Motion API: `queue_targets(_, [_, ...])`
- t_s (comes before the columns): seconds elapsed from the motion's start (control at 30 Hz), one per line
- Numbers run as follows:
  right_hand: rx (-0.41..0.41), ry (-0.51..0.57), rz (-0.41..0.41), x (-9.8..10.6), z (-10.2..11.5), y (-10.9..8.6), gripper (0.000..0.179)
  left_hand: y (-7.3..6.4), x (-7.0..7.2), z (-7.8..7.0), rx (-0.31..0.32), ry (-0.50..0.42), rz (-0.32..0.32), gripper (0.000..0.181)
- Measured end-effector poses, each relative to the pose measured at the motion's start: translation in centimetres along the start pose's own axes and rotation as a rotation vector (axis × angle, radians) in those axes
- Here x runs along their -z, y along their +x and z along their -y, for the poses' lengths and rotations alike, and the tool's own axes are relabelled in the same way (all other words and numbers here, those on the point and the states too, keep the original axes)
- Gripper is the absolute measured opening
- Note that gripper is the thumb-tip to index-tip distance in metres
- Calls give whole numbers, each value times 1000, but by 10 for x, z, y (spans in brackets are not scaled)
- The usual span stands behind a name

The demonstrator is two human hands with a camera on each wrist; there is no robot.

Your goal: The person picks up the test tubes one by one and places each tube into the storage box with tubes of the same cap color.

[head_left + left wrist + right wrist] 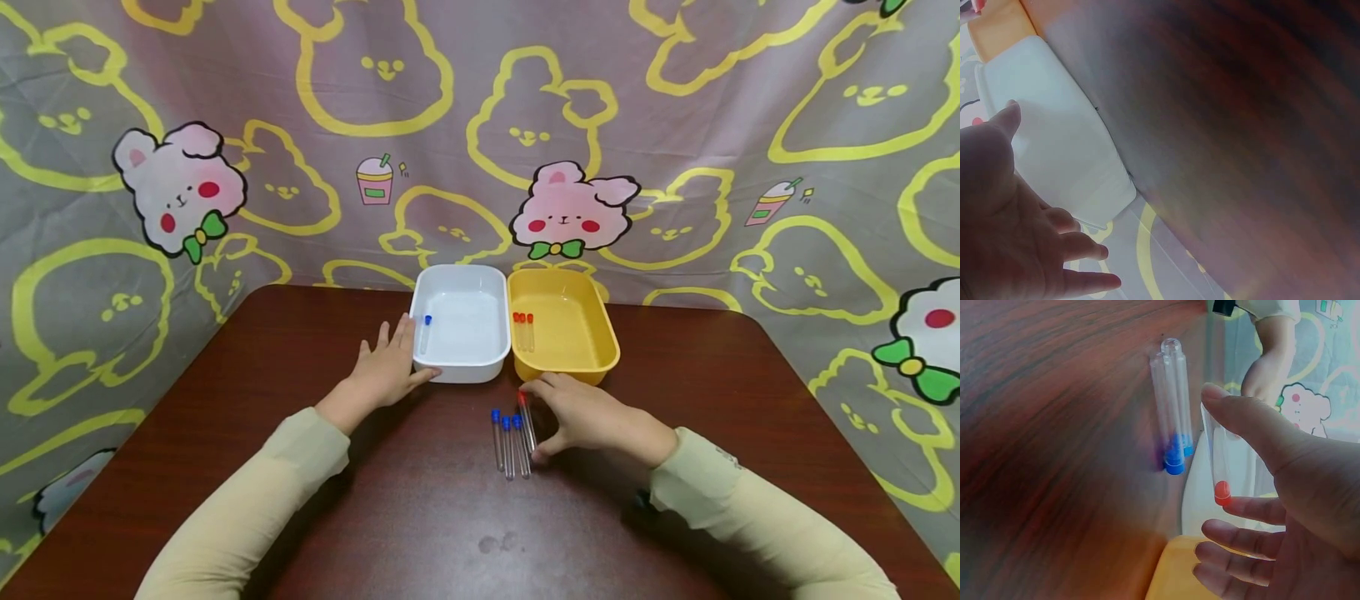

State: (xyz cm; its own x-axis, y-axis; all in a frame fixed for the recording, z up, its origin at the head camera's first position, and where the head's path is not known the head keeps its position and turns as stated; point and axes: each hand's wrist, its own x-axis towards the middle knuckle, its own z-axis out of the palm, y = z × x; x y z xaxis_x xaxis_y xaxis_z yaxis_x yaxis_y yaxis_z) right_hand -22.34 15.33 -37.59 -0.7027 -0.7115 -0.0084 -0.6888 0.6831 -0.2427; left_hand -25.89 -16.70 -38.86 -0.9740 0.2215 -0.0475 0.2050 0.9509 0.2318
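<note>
Brown wood-grain table (420,517) bears a yellow tray (570,333) and a white tray (461,373), the left hand (385,368) spread beside the latter. Near the former, the right hand (592,412) pinches a red-capped test tube (528,422) end to end; even pressure should prevent slipping.

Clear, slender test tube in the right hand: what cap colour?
Red cap, clearest in the right wrist view.

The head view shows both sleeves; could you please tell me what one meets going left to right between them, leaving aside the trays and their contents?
Left hand, three blue-capped tubes, red-capped tube, right hand.
</note>
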Motion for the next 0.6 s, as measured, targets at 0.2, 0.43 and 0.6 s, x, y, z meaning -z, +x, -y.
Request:
queue_targets(0.2, [11, -5, -12, 7, 3, -2, 88, 0, 0, 0, 5, -2, 2, 101])
queue_targets(0.43, [-10, 33, 13, 17, 6, -5, 86, -1, 2, -2, 4, 0, 3, 100])
queue_targets(0.6, [0, 81, 18, 24, 5, -6, 88, -1, 2, -2, 4, -1, 3, 100])
